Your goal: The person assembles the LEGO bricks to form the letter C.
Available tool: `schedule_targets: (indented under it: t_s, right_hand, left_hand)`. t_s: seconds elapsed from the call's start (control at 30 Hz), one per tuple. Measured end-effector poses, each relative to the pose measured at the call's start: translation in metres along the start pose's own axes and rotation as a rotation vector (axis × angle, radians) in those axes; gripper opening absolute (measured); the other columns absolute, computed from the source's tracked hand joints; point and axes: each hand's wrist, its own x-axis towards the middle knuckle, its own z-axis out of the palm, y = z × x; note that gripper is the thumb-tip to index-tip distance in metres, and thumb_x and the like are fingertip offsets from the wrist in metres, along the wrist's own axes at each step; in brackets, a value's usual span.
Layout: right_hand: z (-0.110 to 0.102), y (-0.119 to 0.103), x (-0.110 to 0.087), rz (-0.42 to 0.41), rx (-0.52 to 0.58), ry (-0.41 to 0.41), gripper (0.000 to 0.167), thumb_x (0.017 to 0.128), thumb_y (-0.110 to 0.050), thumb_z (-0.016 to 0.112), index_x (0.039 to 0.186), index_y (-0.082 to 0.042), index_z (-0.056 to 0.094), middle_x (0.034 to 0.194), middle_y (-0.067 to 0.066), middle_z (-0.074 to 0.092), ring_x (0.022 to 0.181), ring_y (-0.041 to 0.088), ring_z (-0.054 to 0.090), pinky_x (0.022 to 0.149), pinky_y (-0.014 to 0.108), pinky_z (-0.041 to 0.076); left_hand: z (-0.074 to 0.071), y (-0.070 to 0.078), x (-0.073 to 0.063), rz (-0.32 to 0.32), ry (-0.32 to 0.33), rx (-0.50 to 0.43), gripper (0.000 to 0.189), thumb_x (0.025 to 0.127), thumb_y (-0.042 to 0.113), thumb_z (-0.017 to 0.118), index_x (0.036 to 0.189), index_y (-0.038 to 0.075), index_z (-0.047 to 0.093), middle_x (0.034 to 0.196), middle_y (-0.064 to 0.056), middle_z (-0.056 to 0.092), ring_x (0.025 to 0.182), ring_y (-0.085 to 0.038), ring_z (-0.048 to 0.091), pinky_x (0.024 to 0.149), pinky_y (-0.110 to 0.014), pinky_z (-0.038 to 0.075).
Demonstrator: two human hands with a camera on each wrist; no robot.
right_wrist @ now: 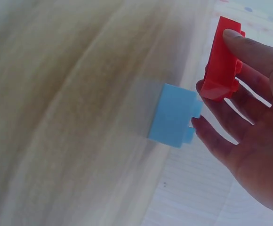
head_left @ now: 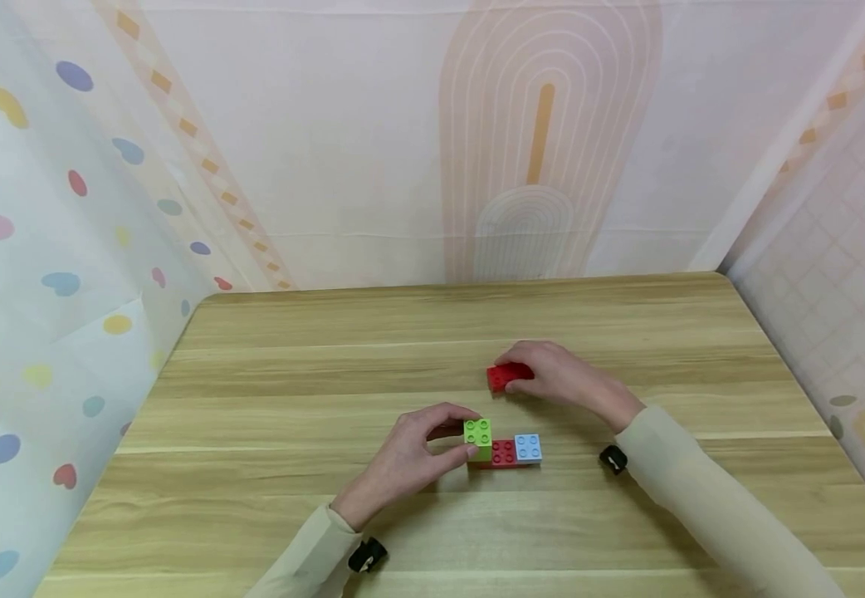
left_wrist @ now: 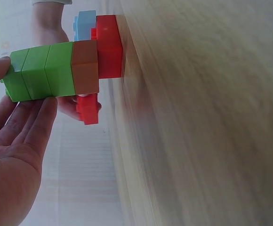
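- Left hand [head_left: 410, 457]: fingers clamped round the green stack [left_wrist: 40, 73], red base [left_wrist: 109, 54] below them.
- Right hand [head_left: 563, 378]: red brick [right_wrist: 221, 63] pinched between fingers, probably just off the counter [head_left: 253, 432].

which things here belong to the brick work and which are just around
In the job:
- green bricks, held by the left hand
- brown brick below them
- red base brick
- blue brick
- other red brick, held by the right hand

Just around:
- wooden table
- patterned backdrop
- black wrist devices
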Motion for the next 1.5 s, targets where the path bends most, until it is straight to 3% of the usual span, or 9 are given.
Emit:
schedule_targets:
  t_s: [0.37,0.83,1.2,1.5]
  right_hand:
    - [-0.006,-0.008,-0.014,-0.033,0.047,0.043,0.038,0.092,-0.025,0.073,0.125,-0.007,0.067,0.114,0.003,0.066,0.091,0.012,0.057,0.077,0.028,0.052]
    - [-0.006,-0.020,-0.039,-0.026,0.082,0.142,0.039,0.092,-0.032,0.073,0.124,-0.012,0.067,0.111,-0.002,0.067,0.095,0.014,0.060,0.086,0.040,0.055]
    - [-0.003,-0.033,-0.054,-0.099,0.169,0.194,0.042,0.093,-0.039,0.069,0.129,-0.017,0.064,0.109,-0.008,0.065,0.092,0.009,0.058,0.080,0.042,0.056]
    - [-0.001,-0.044,-0.058,-0.139,0.199,0.211,0.040,0.094,-0.038,0.068,0.128,-0.017,0.064,0.114,-0.009,0.065,0.099,0.008,0.060,0.084,0.039,0.054]
  left_hand:
    - [0.000,-0.001,0.000,0.013,0.007,0.001,0.031,0.091,0.018,0.074,0.121,0.016,0.065,0.117,0.007,0.067,0.109,-0.015,0.065,0.094,-0.031,0.053]
    - [-0.001,0.000,0.001,0.019,-0.006,0.024,0.031,0.092,0.015,0.073,0.121,0.014,0.065,0.118,0.006,0.066,0.109,-0.012,0.064,0.093,-0.028,0.053]
    - [-0.002,-0.003,0.001,0.064,0.006,0.014,0.030,0.090,0.012,0.074,0.119,0.010,0.066,0.117,0.001,0.068,0.108,-0.017,0.066,0.092,-0.037,0.054]
    - [-0.003,-0.004,0.002,0.055,0.008,0.019,0.031,0.090,0.011,0.075,0.119,0.010,0.066,0.117,0.003,0.067,0.108,-0.014,0.065,0.093,-0.032,0.054]
